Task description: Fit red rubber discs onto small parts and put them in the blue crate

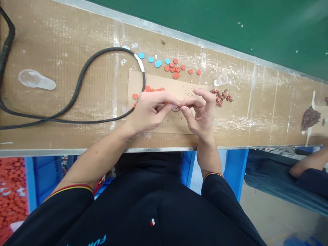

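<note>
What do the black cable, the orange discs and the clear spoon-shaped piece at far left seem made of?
Black cable: probably rubber or soft plastic, dull and smoothly curved. Orange discs: likely matt plastic, uniformly coloured. Clear spoon-shaped piece: probably glossy plastic, see-through with bright highlights.

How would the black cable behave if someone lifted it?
The black cable likely bends but resists kinking, given its wide, smooth curves. The white-wrapped section may flex less, since it lies nearly straight.
</note>
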The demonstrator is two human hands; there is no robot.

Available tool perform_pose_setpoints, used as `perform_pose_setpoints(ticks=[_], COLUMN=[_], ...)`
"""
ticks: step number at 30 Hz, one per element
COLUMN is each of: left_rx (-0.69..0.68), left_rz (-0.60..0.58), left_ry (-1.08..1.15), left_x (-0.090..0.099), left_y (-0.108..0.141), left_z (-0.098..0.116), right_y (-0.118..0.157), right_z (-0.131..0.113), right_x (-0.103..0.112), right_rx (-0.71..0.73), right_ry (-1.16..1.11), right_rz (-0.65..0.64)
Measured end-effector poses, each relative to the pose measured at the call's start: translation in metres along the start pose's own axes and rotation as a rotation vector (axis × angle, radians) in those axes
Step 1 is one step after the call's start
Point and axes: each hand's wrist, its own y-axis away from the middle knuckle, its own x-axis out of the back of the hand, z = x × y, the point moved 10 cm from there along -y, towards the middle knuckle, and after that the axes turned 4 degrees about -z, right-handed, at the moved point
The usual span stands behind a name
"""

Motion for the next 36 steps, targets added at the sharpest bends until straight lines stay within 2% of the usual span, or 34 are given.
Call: perform_pose_setpoints(ticks=[6,10,16,25,30,36], left_rx=[0.177,0.233,0.247,0.263,0.304,0.287], left_rz=[0.005,0.015,-0.001,-0.006,0.033,0.093], left_ry=[0.172,0.258,0.337,0.411,0.445,0.429], left_x=[-0.003,-0.007,-0.013,-0.016,-0.014,-0.006], left_y=[0.001,0.004,0.005,0.004,0.005,0.005], left_z=[-0.018,-0.024,-0.021,-0.023,-0.033,-0.033], right_y=[0.002,0.004,0.004,0.005,0.004,0.002], right_z=[-0.005,-0.012,-0.010,-0.004,-0.010,-0.037], right_x=[0.004,0.005,0.007,0.007,0.012,0.021], right_rx=[0.096,0.166,0.129,0.066,0.127,0.279], right_ry=[0.035,0.047,0.074,0.004,0.010,0.275], right_rz=[0.066,0.093,0.123,0.093,0.139,0.242])
